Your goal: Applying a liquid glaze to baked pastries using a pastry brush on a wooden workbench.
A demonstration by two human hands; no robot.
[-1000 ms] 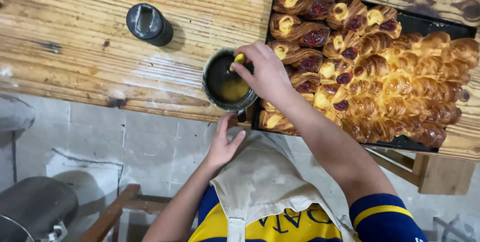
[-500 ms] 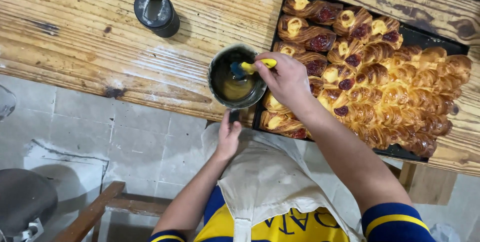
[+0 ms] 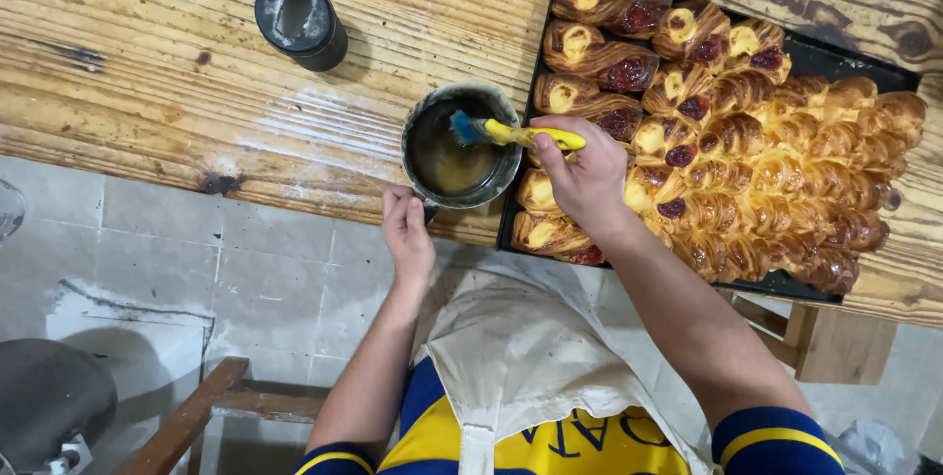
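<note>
1. Head view: the right hand (image 3: 582,172) is clamped on the yellow handle of a pastry brush with blue bristles (image 3: 506,131), the fingers curled round the handle's end.
2. The bristles sit inside the round dark metal pot of brownish glaze (image 3: 460,144), over its right half; a second ago the brush tip was deeper in the pot and mostly hidden by the hand, which has since drawn back to the right over the pastries.
3. The left hand (image 3: 408,232) rests at the table's front edge, fingers together and touching the short handle under the pot, much as before.
4. The pot stands on the worn wooden plank table (image 3: 196,92), just beside the left rim of the black baking tray (image 3: 845,57).
5. Rows of golden twisted pastries with yellow custard and red jam (image 3: 747,170) fill the tray.
6. A black cylindrical lidded container (image 3: 300,21) stands well apart, up and to the left.
</note>
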